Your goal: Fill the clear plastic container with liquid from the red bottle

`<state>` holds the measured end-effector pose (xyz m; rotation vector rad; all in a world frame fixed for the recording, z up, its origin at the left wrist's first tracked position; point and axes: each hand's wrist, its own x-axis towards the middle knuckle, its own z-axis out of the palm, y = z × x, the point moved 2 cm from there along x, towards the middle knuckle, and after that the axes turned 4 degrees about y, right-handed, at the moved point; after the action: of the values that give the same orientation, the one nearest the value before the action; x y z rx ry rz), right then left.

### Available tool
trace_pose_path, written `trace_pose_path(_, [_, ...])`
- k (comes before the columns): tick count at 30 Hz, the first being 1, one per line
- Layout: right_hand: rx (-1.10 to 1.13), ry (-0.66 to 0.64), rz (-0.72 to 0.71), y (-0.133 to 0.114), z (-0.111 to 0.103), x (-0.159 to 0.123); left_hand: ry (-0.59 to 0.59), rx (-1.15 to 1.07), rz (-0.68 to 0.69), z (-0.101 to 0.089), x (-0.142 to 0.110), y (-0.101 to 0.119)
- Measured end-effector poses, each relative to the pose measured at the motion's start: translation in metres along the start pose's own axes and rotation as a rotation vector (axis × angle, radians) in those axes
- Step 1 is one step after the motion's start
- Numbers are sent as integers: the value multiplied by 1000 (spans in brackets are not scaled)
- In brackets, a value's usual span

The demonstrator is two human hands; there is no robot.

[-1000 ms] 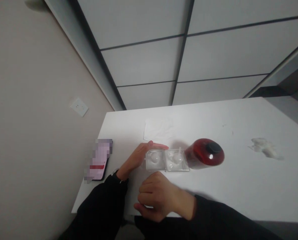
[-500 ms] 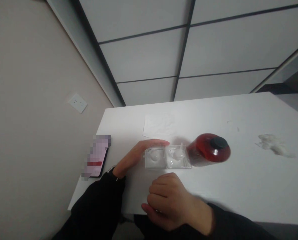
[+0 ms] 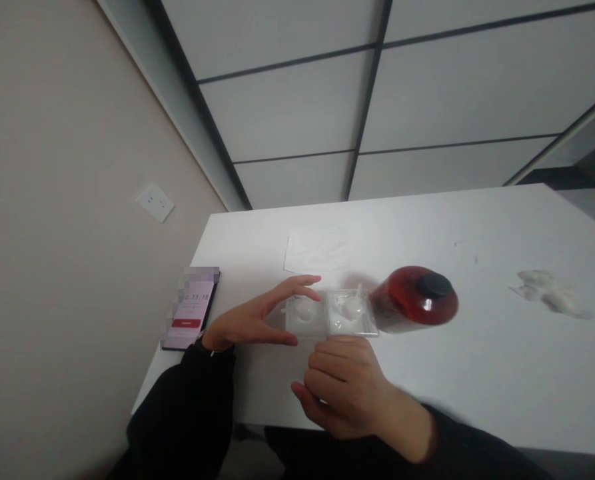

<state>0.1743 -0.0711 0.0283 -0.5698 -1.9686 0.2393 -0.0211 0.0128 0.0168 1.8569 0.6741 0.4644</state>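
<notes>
A clear plastic case (image 3: 351, 325) lies opened flat on the white table, its two square halves side by side, each with a round dome shape in it. My left hand (image 3: 262, 313) is over its left half, fingers and thumb spread apart around that end; whether they touch it I cannot tell. Close in front of the case, my right hand (image 3: 344, 387) is closed with curled fingers, its knuckles near the lower edge. Anything inside that fist is hidden. A red bottle with a black cap (image 3: 412, 303) stands just right of the case.
Behind the case lies a thin white sheet (image 3: 314, 250). A phone with a lit screen (image 3: 190, 310) rests by the table's left edge, near my left wrist. Crumpled whitish tissue (image 3: 552, 293) is at the right. A wall with a socket (image 3: 156, 202) borders the left side.
My left hand has drawn back leftward from behind the case, its thumb and fingers now spread wide. My right hand, still closed, has moved slightly up toward the case.
</notes>
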Motion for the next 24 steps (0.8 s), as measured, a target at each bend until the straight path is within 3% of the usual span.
trace_pose_path(7, [-9,-71,95,11,2,0,43,26,48,4,4,8])
trace_pose_path(16, [8,-117,163,12,4,0,125,-93,-79,7,5,12])
trace_pose_path(24, [24,-124,175,11,0,3,125,-115,-77,8,4,10])
